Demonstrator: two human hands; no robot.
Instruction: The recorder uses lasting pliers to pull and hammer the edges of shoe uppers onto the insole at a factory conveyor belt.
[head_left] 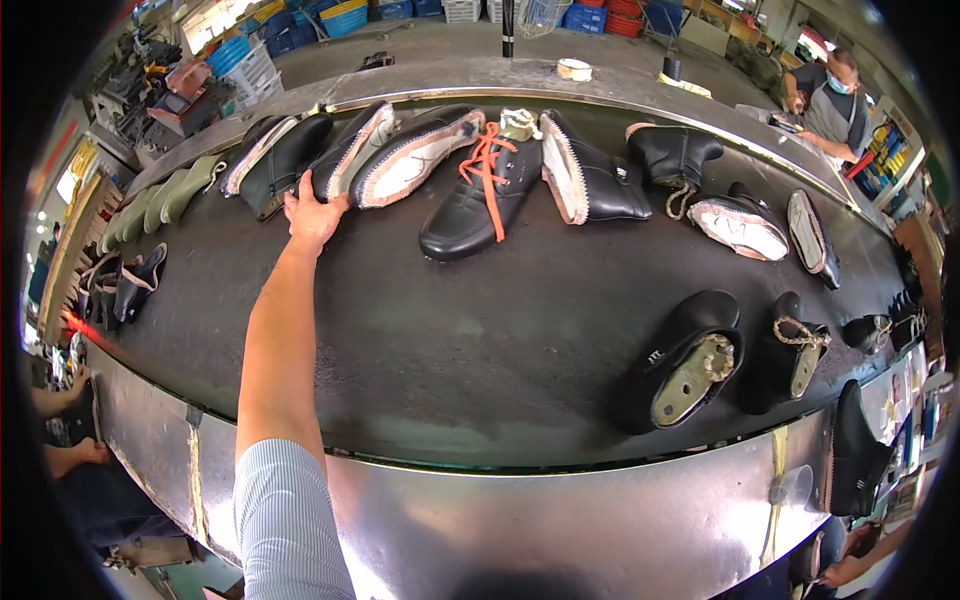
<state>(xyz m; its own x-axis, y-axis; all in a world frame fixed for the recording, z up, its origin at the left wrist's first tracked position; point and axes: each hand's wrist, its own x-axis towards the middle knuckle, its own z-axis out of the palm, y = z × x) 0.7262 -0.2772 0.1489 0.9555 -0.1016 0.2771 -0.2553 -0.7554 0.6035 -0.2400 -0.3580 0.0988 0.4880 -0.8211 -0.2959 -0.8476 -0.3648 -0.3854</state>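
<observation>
The person's left hand [313, 215] is stretched far across the dark conveyor belt [450, 350], its fingers spread apart and lying flat against the toe end of a black shoe upper [352, 150] that rests on its side with the pale insole edge showing; the hand touches it but has not closed around it, so the shoe is not yet lifted and sits at the far side of the belt, in a row of similar pieces. Just left of it lies another black upper [285, 160], and further left some pale green shoe lasts [170, 195]. To the right come a third upper with a white sole face [420, 158], then a black shoe with orange laces [480, 195], well apart from the hand. Nearer the person, on the right of the belt, two black lasted shoes [685, 360] stand sole-up, untouched. The right hand is not in view. The reach looks complete and the grasp barely begun; picking up and whatever handling follows remain undone. A masked person [835, 100] works at the far right beyond the belt's metal rim [560, 520]
</observation>
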